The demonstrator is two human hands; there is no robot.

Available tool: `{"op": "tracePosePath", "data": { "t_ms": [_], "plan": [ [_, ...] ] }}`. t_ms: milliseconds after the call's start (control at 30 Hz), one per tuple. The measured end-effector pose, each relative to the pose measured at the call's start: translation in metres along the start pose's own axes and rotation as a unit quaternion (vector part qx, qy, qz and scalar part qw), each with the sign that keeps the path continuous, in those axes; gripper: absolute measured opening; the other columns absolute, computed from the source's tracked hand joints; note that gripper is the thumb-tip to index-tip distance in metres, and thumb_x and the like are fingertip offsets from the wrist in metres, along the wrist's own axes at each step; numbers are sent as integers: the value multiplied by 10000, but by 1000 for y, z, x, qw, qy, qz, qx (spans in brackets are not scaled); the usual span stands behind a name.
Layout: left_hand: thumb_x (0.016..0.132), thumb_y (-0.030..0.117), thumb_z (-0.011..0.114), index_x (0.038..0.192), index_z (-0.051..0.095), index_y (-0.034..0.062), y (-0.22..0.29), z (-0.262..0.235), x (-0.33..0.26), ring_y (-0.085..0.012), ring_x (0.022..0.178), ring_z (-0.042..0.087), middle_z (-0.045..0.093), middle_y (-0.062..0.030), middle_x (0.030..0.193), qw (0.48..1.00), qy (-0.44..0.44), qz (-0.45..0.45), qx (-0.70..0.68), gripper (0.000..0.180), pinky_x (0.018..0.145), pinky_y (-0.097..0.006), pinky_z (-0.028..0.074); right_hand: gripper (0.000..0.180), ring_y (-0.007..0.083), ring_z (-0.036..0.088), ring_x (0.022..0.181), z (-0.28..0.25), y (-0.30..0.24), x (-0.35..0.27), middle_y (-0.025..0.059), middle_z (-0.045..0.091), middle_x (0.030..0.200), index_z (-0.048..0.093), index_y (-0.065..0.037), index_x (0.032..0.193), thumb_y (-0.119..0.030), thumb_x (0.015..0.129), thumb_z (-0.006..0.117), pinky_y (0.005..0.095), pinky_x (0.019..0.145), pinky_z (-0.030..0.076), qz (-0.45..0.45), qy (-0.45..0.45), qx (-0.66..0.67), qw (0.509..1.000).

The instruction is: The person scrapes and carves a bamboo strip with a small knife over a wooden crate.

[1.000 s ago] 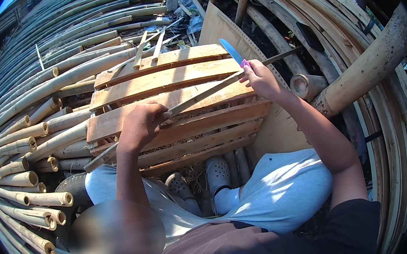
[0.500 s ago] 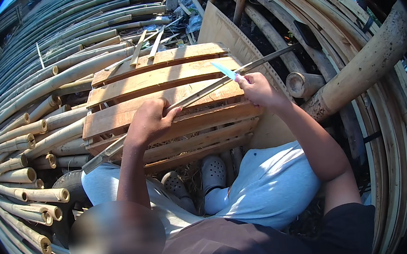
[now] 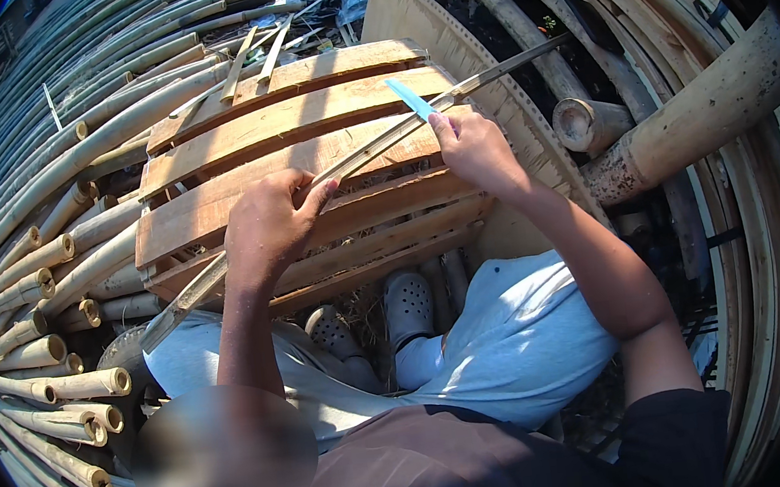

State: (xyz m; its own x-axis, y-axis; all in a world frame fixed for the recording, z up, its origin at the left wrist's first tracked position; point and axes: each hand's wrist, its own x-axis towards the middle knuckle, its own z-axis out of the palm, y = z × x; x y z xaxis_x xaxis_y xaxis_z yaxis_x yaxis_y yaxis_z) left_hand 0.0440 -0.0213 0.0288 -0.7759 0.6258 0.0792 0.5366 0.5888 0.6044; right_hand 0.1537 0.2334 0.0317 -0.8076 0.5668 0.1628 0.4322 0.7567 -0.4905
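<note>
A long split bamboo strip [image 3: 357,158] slants over a slatted wooden crate [image 3: 209,148], from my lap at the lower left to the upper right. My left hand [image 3: 271,216] is closed around the strip left of its middle, thumb along the top. In my right hand [image 3: 475,147] is a knife, its light blue blade [image 3: 408,99] pointing up and left. The blade lies across the strip, seemingly touching it; the knife's handle is hidden in my fingers.
Stacked bamboo poles [image 3: 60,359] fill the left side. A thick bamboo pole [image 3: 699,106] juts in from the right, near long bent slats [image 3: 743,254]. A plywood sheet [image 3: 454,37] leans behind the crate. Thin offcuts [image 3: 271,56] lie at its far edge.
The view has shifted a little, so the crate sits farther left and higher. Both hands keep their grips, and the knife remains at about the same place along the strip.
</note>
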Motion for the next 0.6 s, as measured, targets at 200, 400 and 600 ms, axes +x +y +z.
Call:
{"op": "tracePosePath", "data": {
  "t_ms": [200,400,600],
  "plan": [
    [944,425,723,1002,777,44,6,-1,-1,-262,742,727,739,-150,814,1000,0,4,-3,389,688,-385,527,476,406,698,694,8,1,-6,270,674,697,725,61,873,-332,1052,525,475,699,533,4,24,-25,999],
    [959,365,712,1047,786,46,-9,4,-2,-239,730,720,750,-151,826,998,14,28,-53,340,690,-360,526,452,452,696,801,6,-9,-4,297,681,775,716,68,893,-316,1047,532,501,790,530,73,-6,79,994],
    [964,297,707,1087,782,32,-8,-1,2,-222,734,711,765,-153,866,994,-36,9,-102,302,721,-337,526,493,205,679,656,-18,-4,14,192,674,663,701,86,892,-325,1081,504,417,692,535,90,-2,50,995]
  ]
}}
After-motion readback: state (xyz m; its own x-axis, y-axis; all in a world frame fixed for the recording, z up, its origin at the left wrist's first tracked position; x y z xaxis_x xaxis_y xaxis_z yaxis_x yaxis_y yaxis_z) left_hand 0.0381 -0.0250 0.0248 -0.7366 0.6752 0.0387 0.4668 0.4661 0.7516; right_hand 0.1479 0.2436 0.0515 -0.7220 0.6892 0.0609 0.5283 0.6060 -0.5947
